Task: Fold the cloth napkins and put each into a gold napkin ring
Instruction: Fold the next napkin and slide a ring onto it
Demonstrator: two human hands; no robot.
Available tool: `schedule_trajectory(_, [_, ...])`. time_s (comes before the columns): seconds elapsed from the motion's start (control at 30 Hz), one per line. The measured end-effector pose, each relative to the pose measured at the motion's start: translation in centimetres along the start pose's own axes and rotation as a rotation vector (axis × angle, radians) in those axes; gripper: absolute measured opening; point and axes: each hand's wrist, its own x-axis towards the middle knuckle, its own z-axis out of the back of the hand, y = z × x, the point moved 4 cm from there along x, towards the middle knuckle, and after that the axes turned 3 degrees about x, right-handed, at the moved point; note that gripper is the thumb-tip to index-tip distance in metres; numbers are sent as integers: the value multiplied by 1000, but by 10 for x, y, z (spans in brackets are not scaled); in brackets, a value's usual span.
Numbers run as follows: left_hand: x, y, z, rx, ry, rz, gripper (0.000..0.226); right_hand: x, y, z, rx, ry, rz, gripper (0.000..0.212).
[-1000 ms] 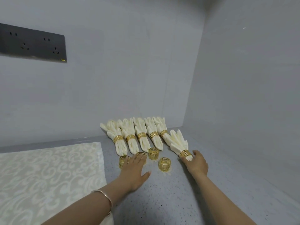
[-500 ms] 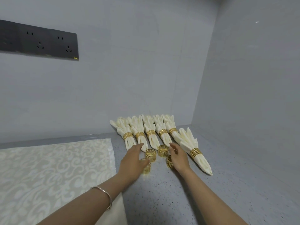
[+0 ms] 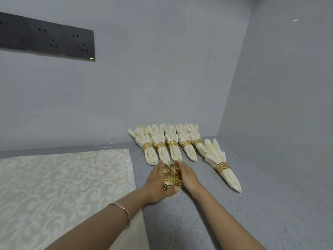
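Observation:
Several loose gold napkin rings (image 3: 170, 178) are bunched together on the grey counter (image 3: 207, 213). My left hand (image 3: 155, 183) presses against them from the left, its thumb under the nearest ring. My right hand (image 3: 188, 177) presses in from the right with fairly straight fingers. Just behind the rings lies a row of folded cream napkins (image 3: 171, 145), each in a gold ring. One more ringed napkin (image 3: 222, 166) lies apart to the right, pointing toward me.
A cream patterned cloth (image 3: 63, 186) lies flat on the left of the counter, its edge under my left forearm. Grey walls close in behind and on the right. A dark socket strip (image 3: 46, 39) is on the back wall.
My right hand let go of the rightmost ringed napkin and came left. Both hands closed in on the scattered loose rings and pushed them into one bunch.

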Motion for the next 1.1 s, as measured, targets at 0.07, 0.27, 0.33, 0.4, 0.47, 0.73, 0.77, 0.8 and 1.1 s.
schedule_trajectory(0.07, [-6, 7, 4, 22, -20, 8, 106, -3, 5, -13, -22, 40, -3, 39])
schedule_trajectory(0.27, [-18, 31, 27, 47, -65, 11, 113, -13, 24, -39, -91, 65, 70, 45])
schedule_trajectory(0.33, [-30, 30, 34, 76, -95, 0, 116, -22, 31, -38, -178, -7, 161, 46])
schedule_trajectory(0.4, [-57, 30, 42, 105, -64, 10, 111, -40, 39, -42, -256, -27, 249, 48])
schedule_trajectory(0.47, [-84, 39, 46, 139, -34, 33, 107, -65, 44, -47, -329, 5, 358, 49])
schedule_trajectory(0.73, [-254, 97, 83, 350, 139, 76, 99, -198, 17, -113, -526, 421, 326, 44])
schedule_trajectory(0.77, [-268, 101, 88, 371, 142, 73, 95, -209, 15, -117, -607, 454, 352, 46])
schedule_trajectory(0.8, [-281, 105, 91, 381, 141, 71, 92, -220, 15, -120, -668, 482, 388, 47])
schedule_trajectory(1.1, [-365, 92, 92, 335, 172, 18, 91, -285, 38, -148, -812, 580, 551, 45])
